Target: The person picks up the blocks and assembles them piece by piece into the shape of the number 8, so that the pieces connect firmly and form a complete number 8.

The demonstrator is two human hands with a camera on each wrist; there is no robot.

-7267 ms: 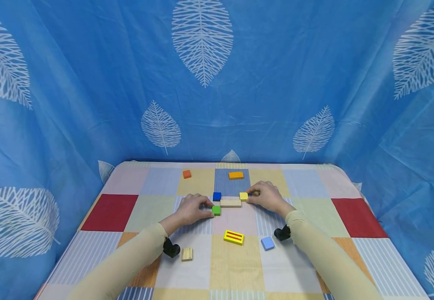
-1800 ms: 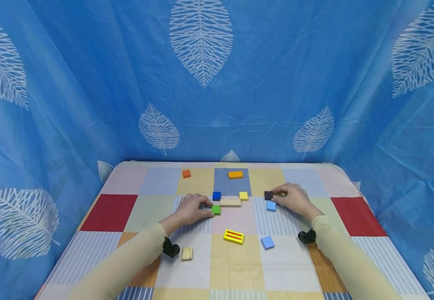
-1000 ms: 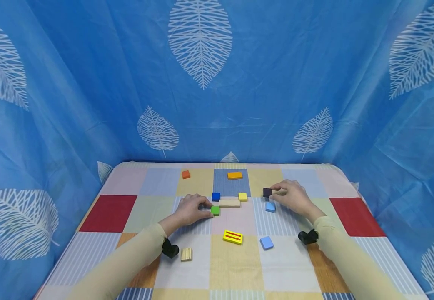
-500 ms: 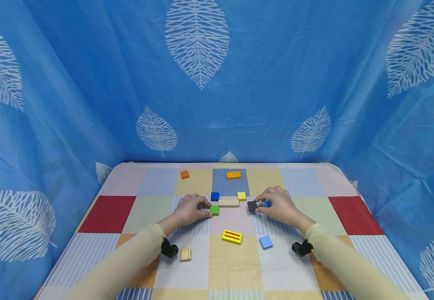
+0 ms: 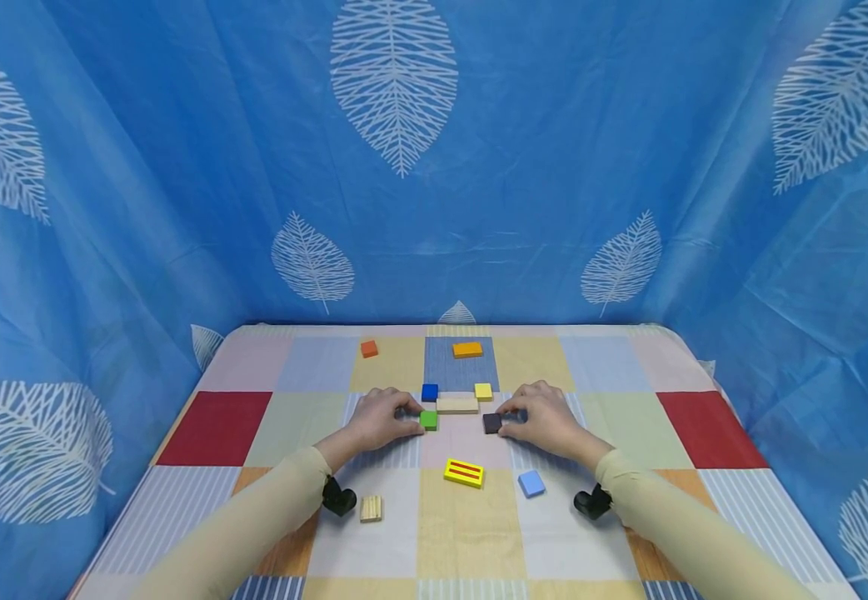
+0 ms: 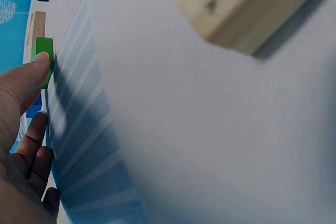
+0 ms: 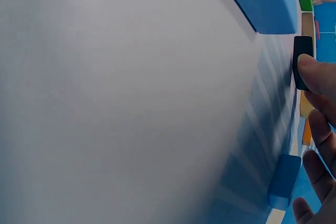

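Note:
In the head view, my left hand [image 5: 383, 421] pinches a small green block [image 5: 429, 421] between thumb and fingers, near the left end of a plain wooden bar [image 5: 457, 407]. My right hand [image 5: 546, 423] pinches a black block [image 5: 491, 423] just off the bar's near right corner. Behind the bar's two ends stand a dark blue block [image 5: 430, 392] and a yellow block [image 5: 483, 392]. The right wrist view shows my thumb on the black block and, by my lower fingers, a light blue block [image 7: 285, 179], which the right hand hides from the head camera.
Nearer to me lie a yellow block with red stripes [image 5: 464, 473], a light blue block [image 5: 531, 484] and a ridged wooden block [image 5: 371, 509]. Toward the back are a red-orange block [image 5: 369, 349] and an orange bar [image 5: 467, 350]. A patchwork cloth [image 5: 359, 550] covers the table.
Earlier my right hand was at the yellow block, then it held the black block farther right. It has since carried that block left and nearer to me. The left hand stays on the green block.

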